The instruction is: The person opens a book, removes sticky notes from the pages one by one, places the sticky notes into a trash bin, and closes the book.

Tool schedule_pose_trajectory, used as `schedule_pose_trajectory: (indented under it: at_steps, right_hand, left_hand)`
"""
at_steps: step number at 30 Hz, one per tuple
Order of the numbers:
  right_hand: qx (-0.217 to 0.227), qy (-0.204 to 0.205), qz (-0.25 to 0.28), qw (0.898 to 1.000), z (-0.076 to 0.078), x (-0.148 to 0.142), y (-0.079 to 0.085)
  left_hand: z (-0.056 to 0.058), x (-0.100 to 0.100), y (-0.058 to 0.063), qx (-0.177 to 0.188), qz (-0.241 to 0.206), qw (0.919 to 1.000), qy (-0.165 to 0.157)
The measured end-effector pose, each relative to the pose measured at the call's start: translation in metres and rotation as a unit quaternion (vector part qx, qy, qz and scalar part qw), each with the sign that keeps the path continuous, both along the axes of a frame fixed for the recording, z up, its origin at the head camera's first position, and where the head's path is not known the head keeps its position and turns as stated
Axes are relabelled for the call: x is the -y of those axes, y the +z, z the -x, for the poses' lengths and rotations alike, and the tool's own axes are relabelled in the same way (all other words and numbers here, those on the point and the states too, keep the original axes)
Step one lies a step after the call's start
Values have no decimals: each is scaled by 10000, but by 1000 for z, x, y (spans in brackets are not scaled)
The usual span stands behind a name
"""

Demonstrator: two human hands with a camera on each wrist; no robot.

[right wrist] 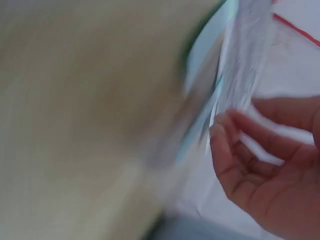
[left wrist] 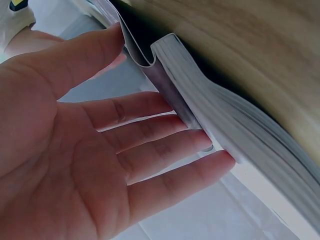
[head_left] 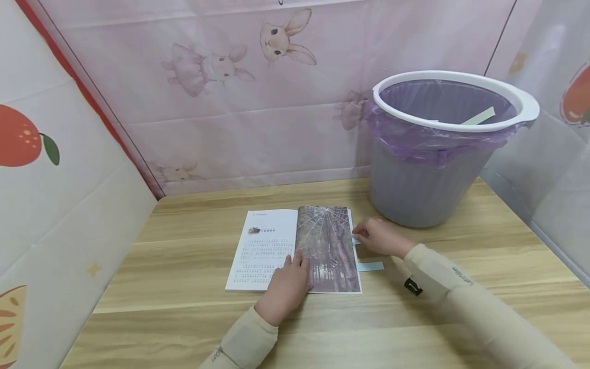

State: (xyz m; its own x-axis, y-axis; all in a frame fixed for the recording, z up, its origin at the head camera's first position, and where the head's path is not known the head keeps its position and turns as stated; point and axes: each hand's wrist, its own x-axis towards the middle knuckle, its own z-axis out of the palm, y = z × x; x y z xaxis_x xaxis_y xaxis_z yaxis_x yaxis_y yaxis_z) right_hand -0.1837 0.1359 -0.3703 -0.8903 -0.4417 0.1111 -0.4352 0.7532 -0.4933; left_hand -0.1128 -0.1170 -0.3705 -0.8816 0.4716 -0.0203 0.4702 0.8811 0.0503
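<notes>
An open book (head_left: 269, 264) lies on the table, with printed text on its left page and a spider-web forest picture (head_left: 329, 246) on its right. My left hand (head_left: 287, 282) rests on the book near the lower gutter; in the left wrist view its fingers (left wrist: 170, 187) are extended against the pages. My right hand (head_left: 387, 237) is at the book's right edge, beside a short pale blue paper strip (head_left: 356, 240). Its fingers are loosely bent, thumb apart from them in the right wrist view. Below, a longer blue strip (head_left: 371, 266) sticks out from the pages.
A grey bin (head_left: 415, 179) with a white rim and purple liner stands at the table's back right. A pale strip (head_left: 479, 117) shows inside its opening. Printed curtains (head_left: 276, 133) hang behind and at the sides. A small black tag (head_left: 413, 287) is beside my right sleeve.
</notes>
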Motion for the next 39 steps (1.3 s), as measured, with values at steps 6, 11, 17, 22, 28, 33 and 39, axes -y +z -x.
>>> schedule_pose_trajectory:
  at_steps: [6,11,17,22,28,33,39]
  right_hand:
    - [1601,-1099,1499,9694,1,10,-5]
    - [2310,-1492,2521,9278,0,12,-7]
    - [2648,-1779,3103,8955,-2,12,-8]
    - [2717,-1919,3346,8817,-5,16,-8]
    - [3011,-1512,3144,8875,-14,20,-9]
    - [2984,-1346,3095,8928,-21,22,-10]
    - [2961,-1383,3196,8894,-28,26,-9]
  left_hand:
    - [0,0,-1,-71,-1,10000,-20]
    - [0,0,-2,-38,-5,10000,-15]
    - [0,0,-1,-40,26,10000,-44]
    - [1,2,1,51,-46,10000,-55]
    - [1,3,3,123,-143,9997,-145]
    - [-8,-1,12,17,-49,9994,-345]
    - [-47,-17,32,-710,-99,9811,-1795]
